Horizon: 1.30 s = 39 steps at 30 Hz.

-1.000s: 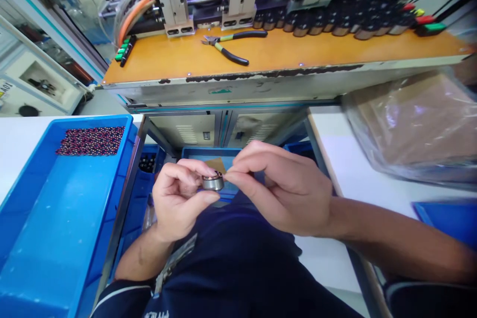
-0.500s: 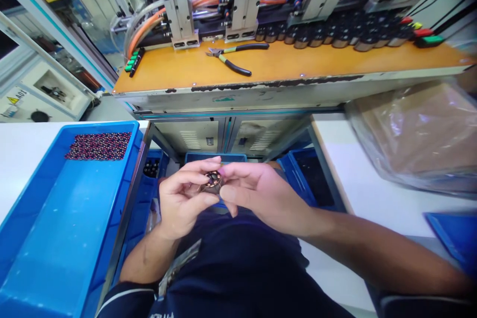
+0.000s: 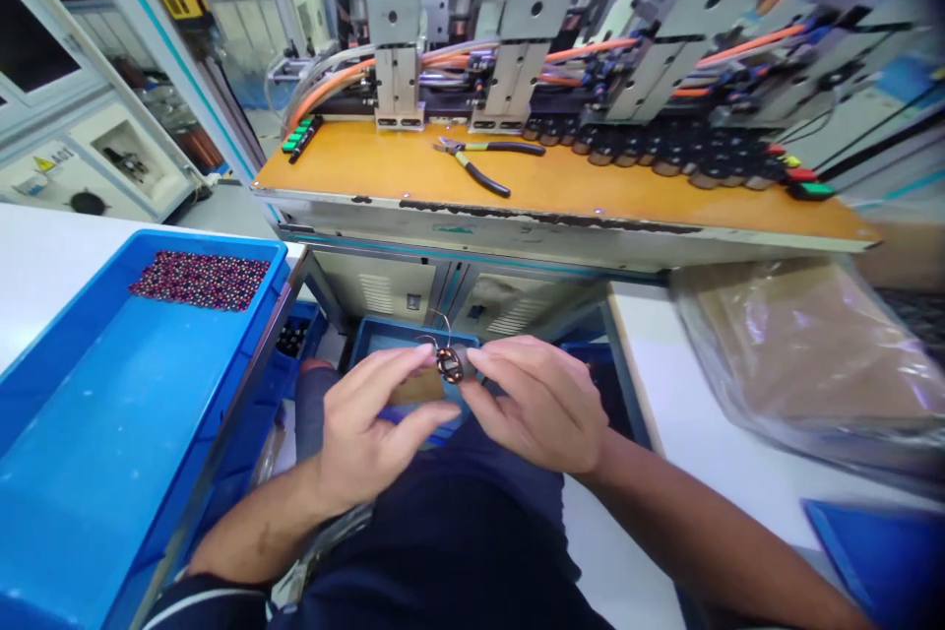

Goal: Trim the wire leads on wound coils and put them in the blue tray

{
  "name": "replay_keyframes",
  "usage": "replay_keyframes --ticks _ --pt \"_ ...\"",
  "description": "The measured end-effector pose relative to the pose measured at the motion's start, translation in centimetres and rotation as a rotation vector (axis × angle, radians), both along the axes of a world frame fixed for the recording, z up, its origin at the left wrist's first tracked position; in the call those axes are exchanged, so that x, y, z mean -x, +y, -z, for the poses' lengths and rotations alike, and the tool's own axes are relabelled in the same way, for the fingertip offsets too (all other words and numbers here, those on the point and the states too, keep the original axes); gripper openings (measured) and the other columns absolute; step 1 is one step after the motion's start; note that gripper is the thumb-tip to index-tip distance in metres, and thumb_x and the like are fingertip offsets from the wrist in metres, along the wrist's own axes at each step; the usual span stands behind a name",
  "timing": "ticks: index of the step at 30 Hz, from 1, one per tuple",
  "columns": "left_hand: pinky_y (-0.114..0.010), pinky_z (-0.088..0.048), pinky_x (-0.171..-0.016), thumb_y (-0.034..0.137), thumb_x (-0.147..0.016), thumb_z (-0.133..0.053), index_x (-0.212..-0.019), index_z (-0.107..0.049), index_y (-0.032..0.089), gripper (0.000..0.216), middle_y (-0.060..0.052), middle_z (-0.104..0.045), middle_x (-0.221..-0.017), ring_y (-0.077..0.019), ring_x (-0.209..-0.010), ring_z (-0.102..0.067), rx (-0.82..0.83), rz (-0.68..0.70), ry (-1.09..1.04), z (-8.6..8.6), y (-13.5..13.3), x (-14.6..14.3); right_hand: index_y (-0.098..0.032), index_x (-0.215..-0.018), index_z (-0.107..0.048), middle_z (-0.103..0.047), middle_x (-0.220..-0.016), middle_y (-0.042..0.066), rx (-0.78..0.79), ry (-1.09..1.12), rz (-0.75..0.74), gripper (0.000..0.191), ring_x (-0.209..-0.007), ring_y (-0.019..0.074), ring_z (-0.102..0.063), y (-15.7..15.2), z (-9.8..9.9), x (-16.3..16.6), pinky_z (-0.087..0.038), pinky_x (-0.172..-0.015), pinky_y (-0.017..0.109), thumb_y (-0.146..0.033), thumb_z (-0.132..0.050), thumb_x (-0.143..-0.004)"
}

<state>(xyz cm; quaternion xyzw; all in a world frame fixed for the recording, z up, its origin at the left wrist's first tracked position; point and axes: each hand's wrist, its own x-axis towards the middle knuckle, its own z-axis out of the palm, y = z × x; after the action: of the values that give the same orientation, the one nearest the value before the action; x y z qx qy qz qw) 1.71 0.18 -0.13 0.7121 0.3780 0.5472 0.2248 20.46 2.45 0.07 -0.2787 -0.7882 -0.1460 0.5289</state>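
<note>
Copper-wound part (image 3: pixel 450 365), frame centre, wound face angled left | right hand (image 3: pixel 542 404) pinches its right side | left hand (image 3: pixel 369 423) at its left edge, thumb and fingers apart | wire ends (image 3: pixel 448 323) upward

Right hand (image 3: pixel 542 404): pinches copper-wound coil (image 3: pixel 449 366), thin wires (image 3: pixel 448 329) upward.
Left hand (image 3: pixel 373 423): fingertips at coil, thumb apart.
Pliers (image 3: pixel 483 162): near orange benchtop's (image 3: pixel 354 167) back edge, handles spread.
Black cylinders (image 3: pixel 666 156): bunched along benchtop's back edge, towards right corner.
Blue tray (image 3: pixel 110 433): small dark-red parts (image 3: pixel 203 281) along far edge.
</note>
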Motion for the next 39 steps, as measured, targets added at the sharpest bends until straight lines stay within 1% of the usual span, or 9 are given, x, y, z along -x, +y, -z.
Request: replay_keyframes --ticks 6,13,20,26,30,33,35,37,39 --pt "-0.024 -0.059 -0.075 0.022 -0.077 -0.079 -0.112 -0.070 0.018 0.036 -0.008 -0.077 -0.097 -0.0154 -0.081 -0.072 0.023 0.086 0.046 -1.8 0.4 -0.6 -0.015 -0.101 -0.062 -0.070 -0.078 0.007 -0.016 -0.121 -0.035 0.017 -0.073 0.0172 -0.068 -0.7 0.4 -0.2 -0.060 -0.062 0.029 -0.010 -0.065 -0.085" --pt "-0.034 -0.056 -0.093 0.010 -0.077 -0.077 -0.113 -0.071 0.020 0.038 -0.010 -0.074 -0.109 -0.0204 -0.102 -0.069 0.046 0.163 0.032 -1.1 0.8 -0.1 -0.017 -0.103 -0.065 -0.065 -0.084 0.005 0.484 0.251 -0.290 0.021 -0.070 0.0111 -0.062 -2.2 -1.2 0.4 -0.053 -0.060 0.023 -0.011 -0.069 -0.083" --pt "-0.021 -0.057 -0.068 0.009 -0.076 -0.077 -0.103 -0.074 0.019 0.028 -0.011 -0.070 -0.108 -0.0145 -0.086 -0.069 0.375 0.282 -0.256 -1.3 0.9 -0.6 -0.016 -0.088 -0.069 -0.064 -0.076 0.003 0.640 0.475 -0.357 0.017 -0.066 0.0099 -0.059 -2.1 -1.2 1.1 -0.047 -0.056 0.022 -0.001 -0.065 -0.082" --pt "-0.025 -0.058 -0.077 0.003 -0.076 -0.075 -0.103 -0.072 0.017 0.031 -0.010 -0.071 -0.106 -0.0166 -0.095 -0.068 0.148 0.202 -0.097 -1.6 1.4 0.6 -0.019 -0.079 -0.068 -0.064 -0.071 0.001 0.880 0.491 -0.232 0.012 -0.063 0.0124 -0.060 -1.7 -0.6 -1.9 -0.047 -0.054 0.024 -0.011 -0.062 -0.087" --pt "-0.028 -0.058 -0.084 0.002 -0.076 -0.074 -0.104 -0.070 0.013 0.030 -0.013 -0.071 -0.110 -0.0167 -0.096 -0.069 0.008 0.169 0.140 -2.2 1.6 1.3 -0.026 -0.102 -0.071 -0.067 -0.084 0.003 0.500 0.175 -0.045 0.022 -0.074 0.0168 -0.063 -1.0 -1.9 -4.5 -0.051 -0.064 0.030 -0.015 -0.070 -0.083" --pt "-0.028 -0.058 -0.090 0.002 -0.077 -0.073 -0.105 -0.070 0.011 0.030 -0.013 -0.072 -0.109 -0.0177 -0.100 -0.069 -0.045 0.205 0.236 -2.8 1.5 1.1 -0.030 -0.098 -0.072 -0.070 -0.089 0.000 0.059 -0.255 -0.106 0.019 -0.082 0.0167 -0.062 -0.1 -3.7 -4.3 -0.049 -0.071 0.030 -0.016 -0.068 -0.086" --pt "-0.028 -0.058 -0.090 0.002 -0.077 -0.073 -0.106 -0.069 0.011 0.031 -0.013 -0.072 -0.109 -0.0177 -0.100 -0.069 -0.032 0.218 0.237 -2.9 1.4 1.0 -0.023 -0.089 -0.071 -0.069 -0.086 0.002 -0.086 -0.453 -0.145 0.013 -0.075 0.0159 -0.059 0.6 -4.6 -3.4 -0.046 -0.064 0.030 -0.015 -0.062 -0.089" --pt "-0.028 -0.058 -0.090 0.002 -0.076 -0.074 -0.106 -0.069 0.012 0.032 -0.012 -0.071 -0.110 -0.0177 -0.100 -0.070 -0.003 0.226 0.202 -2.7 1.1 1.1 -0.016 -0.081 -0.069 -0.067 -0.079 0.006 0.023 -0.498 -0.133 0.018 -0.067 0.0157 -0.054 1.0 -4.8 -2.4 -0.041 -0.058 0.031 -0.015 -0.056 -0.093" --pt "-0.027 -0.059 -0.087 0.002 -0.076 -0.074 -0.107 -0.069 0.014 0.033 -0.012 -0.071 -0.110 -0.0174 -0.098 -0.070 0.025 0.237 0.149 -2.4 0.9 1.3 -0.014 -0.074 -0.064 -0.061 -0.072 0.006 0.352 -0.438 -0.188 0.027 -0.064 0.0137 -0.051 0.9 -4.8 -1.6 -0.040 -0.057 0.029 -0.017 -0.049 -0.097"
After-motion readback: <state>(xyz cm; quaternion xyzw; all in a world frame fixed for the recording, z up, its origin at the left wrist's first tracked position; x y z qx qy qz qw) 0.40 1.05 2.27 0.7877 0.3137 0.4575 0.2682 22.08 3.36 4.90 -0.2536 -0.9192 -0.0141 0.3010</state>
